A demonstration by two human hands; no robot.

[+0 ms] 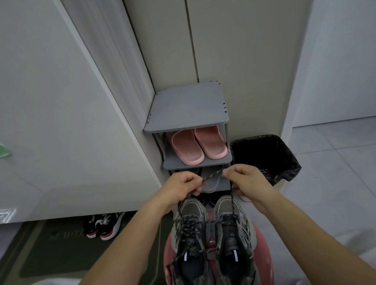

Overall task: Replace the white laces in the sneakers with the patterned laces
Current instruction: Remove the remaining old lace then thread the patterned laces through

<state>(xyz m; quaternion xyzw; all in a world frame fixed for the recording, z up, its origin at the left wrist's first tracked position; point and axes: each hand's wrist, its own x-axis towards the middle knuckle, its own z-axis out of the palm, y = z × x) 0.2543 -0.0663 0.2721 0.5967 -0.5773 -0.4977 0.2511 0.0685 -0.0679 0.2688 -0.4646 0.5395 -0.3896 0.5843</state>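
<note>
Two grey and black sneakers stand side by side on a pink stool, toes pointing away from me: the left sneaker and the right sneaker. Both carry dark patterned laces. My left hand and my right hand are raised above the toes and each pinches one patterned lace, stretched taut between them. From my right hand the lace runs down to the right sneaker's eyelets. No white laces are in view.
A grey shoe rack stands straight ahead with pink slippers on its second shelf. A black-lined bin is to its right. Black and red shoes lie on a dark mat at the left, below a white cabinet.
</note>
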